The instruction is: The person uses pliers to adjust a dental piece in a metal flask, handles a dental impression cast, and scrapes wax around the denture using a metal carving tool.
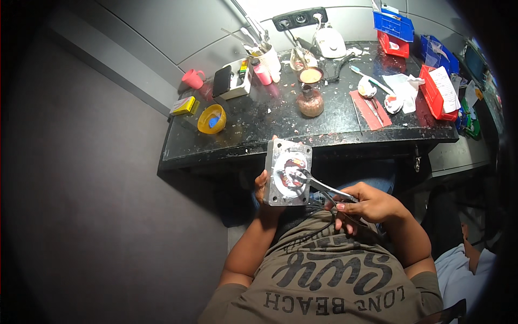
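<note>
Left hand (261,184) is cradling the metal block (272,189) from its left side and beneath, just off the bench (259,121) edge, above the lap. Its thumb is pressing along the side; the other fingers are mostly hiding behind, so their exact grip I cannot tell. This hold is probably steadying the block and keeping its face turned up to the eyes.

Right hand (373,202) is clasping the pliers (335,190), fingers wrapping the handles. Tool is slanting in from the right, likely leaving the wrist clear; its tips are meeting the block's middle, though whether they are pinching anything I cannot tell.

Materials: block is showing smooth grey metal, squared, with round corner holes. White filling (294,193) is forming a chalky oval, surrounding a rough, reddish-brown patch. On the bench, a rounded yellow bowl (202,122) is holding blue material; a squat bottle (311,104) is standing nearby.
</note>
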The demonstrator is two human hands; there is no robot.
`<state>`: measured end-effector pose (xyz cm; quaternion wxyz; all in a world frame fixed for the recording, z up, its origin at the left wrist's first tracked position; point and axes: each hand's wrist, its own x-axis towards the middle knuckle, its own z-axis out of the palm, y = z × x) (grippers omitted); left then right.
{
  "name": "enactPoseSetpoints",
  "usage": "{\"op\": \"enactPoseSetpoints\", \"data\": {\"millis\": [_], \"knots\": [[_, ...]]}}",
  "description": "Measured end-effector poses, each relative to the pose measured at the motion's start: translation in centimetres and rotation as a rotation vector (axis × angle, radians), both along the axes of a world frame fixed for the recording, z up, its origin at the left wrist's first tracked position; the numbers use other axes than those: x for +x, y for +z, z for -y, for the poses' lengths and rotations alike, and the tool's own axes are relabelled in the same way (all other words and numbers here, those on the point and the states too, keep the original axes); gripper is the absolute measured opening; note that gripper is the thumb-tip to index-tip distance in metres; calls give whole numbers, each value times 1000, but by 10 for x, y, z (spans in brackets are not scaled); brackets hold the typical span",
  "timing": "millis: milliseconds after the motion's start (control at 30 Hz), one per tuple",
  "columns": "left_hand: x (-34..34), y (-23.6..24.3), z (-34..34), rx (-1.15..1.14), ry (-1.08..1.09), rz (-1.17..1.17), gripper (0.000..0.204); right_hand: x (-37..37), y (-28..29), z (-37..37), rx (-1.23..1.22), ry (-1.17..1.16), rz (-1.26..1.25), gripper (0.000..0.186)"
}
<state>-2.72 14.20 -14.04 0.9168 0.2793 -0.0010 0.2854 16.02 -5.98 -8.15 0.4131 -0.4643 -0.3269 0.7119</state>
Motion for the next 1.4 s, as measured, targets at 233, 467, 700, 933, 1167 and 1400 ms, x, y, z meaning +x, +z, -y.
{"op": "enactPoseSetpoints", "data": {"millis": [233,467,700,933,1167,1400], "knots": [[1,6,-2,4,-93,88,92,3,-1,1,3,104,12,29],[1,7,-6,-32,-165,134,98,4,3,-2,5,120,14,31],[3,1,-9,-86,-139,141,100,6,2,-3,4,132,-22,32],[4,4,-6,-85,-178,152,101,10,-4,-3,7,140,-65,31],[3,4,-9,-34,-201,74,105,9,-9,-7,21,169,-15,28],[5,6,-8,-67,-246,96,108,9,0,-2,4,140,-37,29]]}}
